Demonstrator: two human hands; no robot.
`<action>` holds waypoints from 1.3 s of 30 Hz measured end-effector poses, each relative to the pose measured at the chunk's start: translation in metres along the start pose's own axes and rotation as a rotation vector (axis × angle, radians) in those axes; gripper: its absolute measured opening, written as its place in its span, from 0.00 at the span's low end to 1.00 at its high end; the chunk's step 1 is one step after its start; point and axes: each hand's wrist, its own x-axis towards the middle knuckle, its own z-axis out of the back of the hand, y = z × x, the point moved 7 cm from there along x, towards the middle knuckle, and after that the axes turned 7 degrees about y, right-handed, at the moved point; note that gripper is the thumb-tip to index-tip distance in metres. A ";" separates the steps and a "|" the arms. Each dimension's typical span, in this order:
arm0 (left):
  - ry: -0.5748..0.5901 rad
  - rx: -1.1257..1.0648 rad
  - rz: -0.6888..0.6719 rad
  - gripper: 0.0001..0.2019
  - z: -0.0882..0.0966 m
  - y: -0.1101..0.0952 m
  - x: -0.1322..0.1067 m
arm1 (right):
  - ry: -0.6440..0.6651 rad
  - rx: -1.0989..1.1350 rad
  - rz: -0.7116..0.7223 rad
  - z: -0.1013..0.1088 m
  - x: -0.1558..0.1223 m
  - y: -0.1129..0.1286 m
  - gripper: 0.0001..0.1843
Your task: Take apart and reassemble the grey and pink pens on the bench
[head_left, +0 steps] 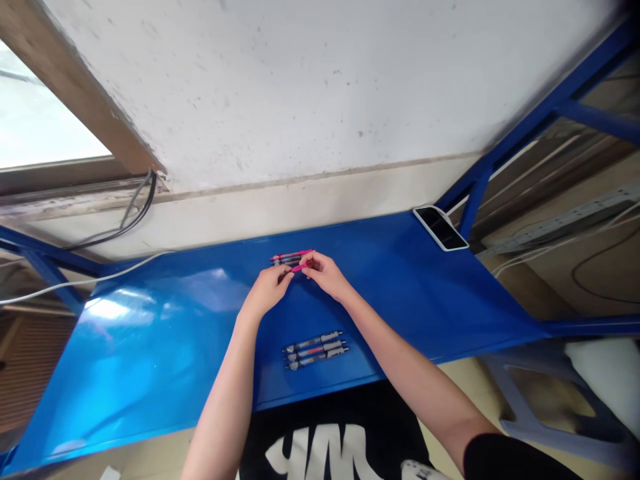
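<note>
My left hand and my right hand meet over the blue table, both pinched on a pink pen held between their fingertips. Just behind the hands lies a small group of pink pens on the table. Nearer to me, three grey pens lie side by side near the table's front edge.
A phone with a white edge lies at the table's far right corner. Blue metal frame bars rise at the right. A white wall stands behind, with cables at the left.
</note>
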 end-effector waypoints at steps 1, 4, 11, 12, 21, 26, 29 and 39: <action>0.000 -0.003 -0.003 0.09 0.000 0.000 0.000 | 0.002 0.025 0.002 -0.001 0.000 0.000 0.08; -0.007 -0.018 -0.022 0.09 0.000 -0.001 0.000 | -0.027 0.087 -0.023 -0.001 0.000 -0.002 0.13; -0.017 -0.014 -0.018 0.10 0.001 -0.002 -0.001 | -0.052 -0.016 -0.064 -0.001 -0.002 0.000 0.13; -0.018 -0.019 -0.015 0.10 0.001 -0.002 -0.001 | -0.059 0.008 -0.046 -0.001 -0.002 0.001 0.13; -0.025 -0.003 -0.012 0.12 0.002 0.000 -0.002 | -0.070 0.321 -0.057 0.000 -0.004 0.001 0.16; -0.027 0.010 0.004 0.13 0.004 0.000 -0.003 | -0.048 0.410 -0.062 -0.002 -0.003 0.000 0.20; -0.039 0.012 0.030 0.12 0.007 0.003 -0.003 | -0.093 0.432 -0.032 0.003 -0.002 0.001 0.20; -0.081 0.017 0.020 0.13 0.010 0.008 -0.003 | -0.127 0.386 0.003 0.008 0.000 -0.003 0.24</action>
